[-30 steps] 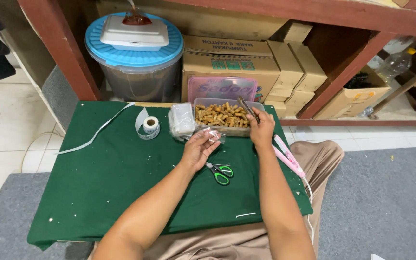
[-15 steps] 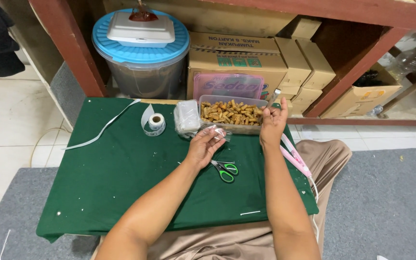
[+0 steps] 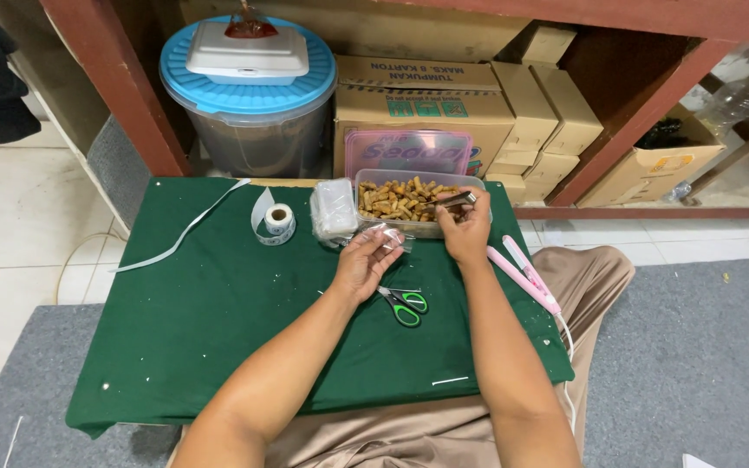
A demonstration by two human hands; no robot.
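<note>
Lying at far left on the green cloth (image 3: 201, 329): tape roll (image 3: 279, 220), then bag stack (image 3: 334, 209). Left hand (image 3: 364, 263) pinches a clear bag (image 3: 389, 236). Right hand (image 3: 466, 230) grips tongs (image 3: 454, 201), closed over the snack tub (image 3: 409, 201).

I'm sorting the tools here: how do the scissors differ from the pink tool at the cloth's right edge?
The scissors are short with green looped handles; the pink tool is a long, slim two-bar clamp. The scissors lie mid-cloth beside the left hand; the pink tool lies at the edge with a white cord. Both rest unheld on the green cloth.
</note>
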